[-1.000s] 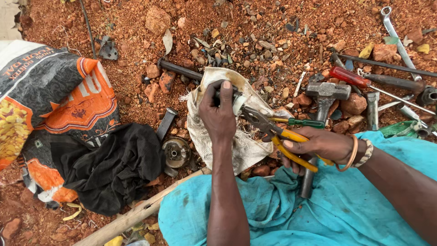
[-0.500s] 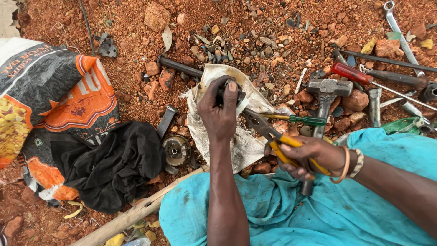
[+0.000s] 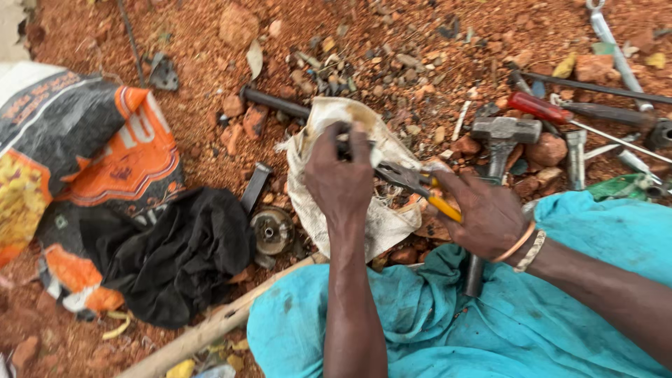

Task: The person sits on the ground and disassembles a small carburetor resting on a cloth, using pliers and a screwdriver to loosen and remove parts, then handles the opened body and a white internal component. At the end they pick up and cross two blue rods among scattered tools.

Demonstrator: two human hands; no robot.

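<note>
While pinching a small dark metal part point(image 3: 344, 142) against the dirty white cloth point(image 3: 364, 203), left hand point(image 3: 339, 178) curled tight, fingertips closed on the part at the cloth's far edge. Right hand point(image 3: 486, 213) wrapped shut around the yellow-handled pliers point(image 3: 413, 183), handles squeezed together, nose pointed left toward the held part; contact between nose and part hidden behind the left fingers, cannot tell. Work sits mid-scene on red gravel soil point(image 3: 210, 42), just far of the teal fabric point(image 3: 490, 315) over the lap. Steel-headed hammer point(image 3: 500, 136) just right of the pliers, red-handled screwdriver point(image 3: 542, 107) and long silver spanner point(image 3: 616, 49) farther right. Round rusty metal disc point(image 3: 271, 229) near left of the cloth, black cloth bundle point(image 3: 175, 252) and orange-and-black printed sack point(image 3: 84, 154) well left. Judgement: best done with part held steady on the cloth, pliers kept in line with it, grip firm but not twisting, left fingertips kept out of the closing nose; slip risk if the bite is shallow.
</note>
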